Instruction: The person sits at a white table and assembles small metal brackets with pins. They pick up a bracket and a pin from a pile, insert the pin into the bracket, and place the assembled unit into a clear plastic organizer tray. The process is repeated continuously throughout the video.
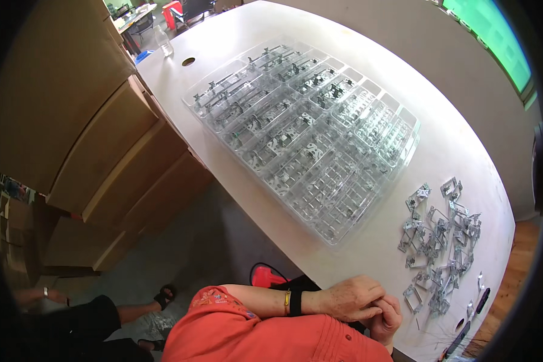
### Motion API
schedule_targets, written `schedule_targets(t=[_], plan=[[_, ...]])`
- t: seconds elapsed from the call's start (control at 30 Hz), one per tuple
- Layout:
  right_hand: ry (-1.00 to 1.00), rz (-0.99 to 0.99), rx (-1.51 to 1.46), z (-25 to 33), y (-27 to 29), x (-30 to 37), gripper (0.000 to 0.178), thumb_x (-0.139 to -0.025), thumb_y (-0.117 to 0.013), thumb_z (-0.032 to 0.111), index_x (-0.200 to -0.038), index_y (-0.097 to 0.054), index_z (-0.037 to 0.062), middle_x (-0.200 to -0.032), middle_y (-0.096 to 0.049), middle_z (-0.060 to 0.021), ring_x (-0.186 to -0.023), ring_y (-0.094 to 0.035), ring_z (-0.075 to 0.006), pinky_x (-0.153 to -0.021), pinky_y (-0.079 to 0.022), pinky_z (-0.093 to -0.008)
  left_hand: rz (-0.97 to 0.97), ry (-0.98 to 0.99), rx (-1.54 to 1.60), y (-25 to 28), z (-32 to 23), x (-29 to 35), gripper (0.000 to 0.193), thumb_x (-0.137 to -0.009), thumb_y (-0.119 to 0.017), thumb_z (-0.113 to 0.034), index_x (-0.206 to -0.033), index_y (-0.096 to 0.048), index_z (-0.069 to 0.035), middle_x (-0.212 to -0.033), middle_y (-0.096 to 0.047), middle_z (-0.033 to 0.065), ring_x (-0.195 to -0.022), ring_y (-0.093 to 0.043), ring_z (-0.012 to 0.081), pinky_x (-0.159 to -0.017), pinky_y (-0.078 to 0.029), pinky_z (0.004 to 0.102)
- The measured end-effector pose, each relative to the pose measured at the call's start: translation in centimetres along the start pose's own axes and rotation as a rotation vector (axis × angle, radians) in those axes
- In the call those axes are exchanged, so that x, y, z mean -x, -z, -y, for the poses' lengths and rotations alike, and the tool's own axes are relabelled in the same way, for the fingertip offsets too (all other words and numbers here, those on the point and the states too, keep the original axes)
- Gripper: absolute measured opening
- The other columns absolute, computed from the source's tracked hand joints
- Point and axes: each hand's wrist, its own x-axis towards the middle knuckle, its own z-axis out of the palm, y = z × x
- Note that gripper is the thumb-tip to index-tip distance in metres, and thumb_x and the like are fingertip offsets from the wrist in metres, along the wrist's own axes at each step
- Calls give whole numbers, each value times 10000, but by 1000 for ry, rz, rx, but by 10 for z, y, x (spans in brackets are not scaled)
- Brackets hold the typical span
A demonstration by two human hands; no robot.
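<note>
My left hand (353,298) and my right hand (388,321) are together at the near edge of the white table (392,172). The left hand lies across the right, and the fingers of both are bent and closed. Anything inside them is hidden. To the right of my hands lies a loose pile of small bent metal brackets (437,241), some joined in pairs or tangled. Beyond, in the middle of the table, stand clear plastic trays (332,239) with many compartments, filled with rows of similar metal parts.
A black pen (482,300) and a dark-handled tool (458,341) lie at the right edge. Cardboard boxes (114,151) stack up on the left. A clear bottle (163,42) stands at the far left corner. Another person's leg (136,312) shows at lower left.
</note>
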Motion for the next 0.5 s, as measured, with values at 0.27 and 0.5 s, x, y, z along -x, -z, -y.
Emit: schedule_targets(t=[0.27, 0.5], plan=[[-6, -18, 46, 1, -2, -1, 122, -971, -835, 78, -1077, -817, 19, -1116, -756, -106, -1028, -725, -242, -903, -589, -365, -3, -11, -22, 1, 0, 0, 341, -972, -775, -267, -1146, -640, -7, -982, -650, 184, -948, -645, 422, -874, -513, 508], [36, 10, 82, 6, 1, -6, 132, -944, -836, 51, -1069, -811, 20, -1098, -759, -108, -1019, -726, -258, -894, -583, -367, 9, -5, -27, 4, -4, -1, 346, -961, -790, -262, -1146, -640, -12, -988, -654, 180, -960, -653, 419, -874, -517, 504]])
